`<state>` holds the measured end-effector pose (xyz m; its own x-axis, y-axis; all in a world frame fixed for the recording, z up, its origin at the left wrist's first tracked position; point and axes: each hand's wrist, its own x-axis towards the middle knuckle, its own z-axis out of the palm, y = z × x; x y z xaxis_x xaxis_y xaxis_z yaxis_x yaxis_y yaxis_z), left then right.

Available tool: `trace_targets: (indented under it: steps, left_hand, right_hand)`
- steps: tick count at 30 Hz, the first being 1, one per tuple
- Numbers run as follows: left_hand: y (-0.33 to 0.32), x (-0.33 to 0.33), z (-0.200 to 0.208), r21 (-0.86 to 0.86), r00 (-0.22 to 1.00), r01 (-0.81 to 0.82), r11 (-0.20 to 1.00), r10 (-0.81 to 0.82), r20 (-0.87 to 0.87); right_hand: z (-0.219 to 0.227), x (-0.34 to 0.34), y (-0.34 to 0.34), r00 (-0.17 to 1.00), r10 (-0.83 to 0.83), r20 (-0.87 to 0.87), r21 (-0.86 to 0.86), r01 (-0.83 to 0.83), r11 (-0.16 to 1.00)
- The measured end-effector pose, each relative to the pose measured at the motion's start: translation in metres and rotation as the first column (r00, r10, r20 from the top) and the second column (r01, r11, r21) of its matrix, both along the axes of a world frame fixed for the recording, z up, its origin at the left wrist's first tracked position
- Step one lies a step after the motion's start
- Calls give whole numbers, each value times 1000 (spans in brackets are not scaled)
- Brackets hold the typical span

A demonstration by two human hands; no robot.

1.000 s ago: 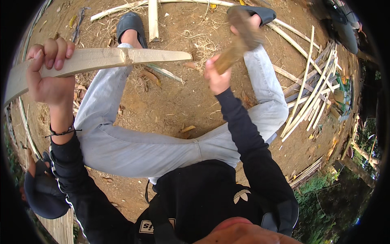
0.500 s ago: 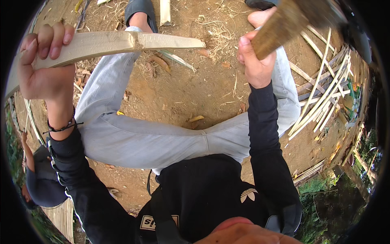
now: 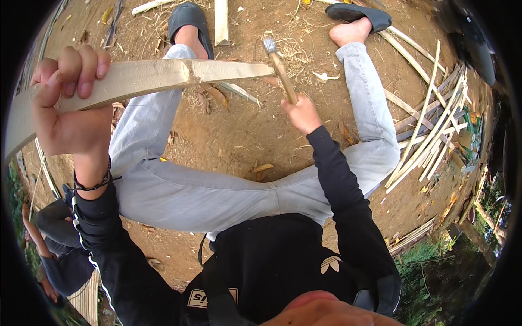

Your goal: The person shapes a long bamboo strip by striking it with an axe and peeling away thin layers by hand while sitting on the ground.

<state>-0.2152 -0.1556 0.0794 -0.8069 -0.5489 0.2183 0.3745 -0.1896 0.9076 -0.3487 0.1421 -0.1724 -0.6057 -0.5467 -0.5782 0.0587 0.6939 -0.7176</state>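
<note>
At the left, my left hand (image 3: 76, 103) is closed round a long pale curved piece of wood (image 3: 147, 77). A dark notch crosses the piece partway along, and its narrow tip points right, over the ground between my feet. My right hand (image 3: 303, 113) is closed round a wooden-handled tool (image 3: 284, 76) with a small grey metal-looking head, hammer-like in shape. The tool stands tilted just beside the wood's tip; I cannot tell whether they touch.
Pale strips (image 3: 429, 136) lie heaped at the right. Shavings (image 3: 299, 49) and dry leaves litter the brown ground. My legs in light jeans (image 3: 201, 195) are spread. Another person (image 3: 60, 239) sits at the lower left. A pale slat (image 3: 221, 22) lies by my left foot.
My right hand has come left and downward, bringing the tool from high at the right to the wood's tip. My left hand and the wood have shifted slightly.
</note>
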Motion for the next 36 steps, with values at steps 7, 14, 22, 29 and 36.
trace_targets:
  steps: [7, 14, 22, 29, 36]
  left_hand:
    - [1, -1, -5, 100, 999, -45, 994, 44, 12]
    - [12, -8, -6, 43, 999, -12, 999, 14, -43]
    - [9, -7, -12, 26, 997, -22, 999, 23, -72]
    - [7, -14, -6, -6, 998, -16, 1000, 16, -68]
    - [2, -6, -16, -9, 996, -62, 998, 62, -61]
  right_hand:
    - [57, -12, -38, 920, -385, -74, -924, 82, 374]
    - [-69, 26, 15, 951, -207, 229, 179, 168, 969]
    - [117, -32, -20, 981, -189, -51, -570, 127, 812]
    - [-79, 16, 31, 964, -239, -118, -260, 202, 944]
    - [-88, 27, 22, 929, -268, 256, 137, 240, 961]
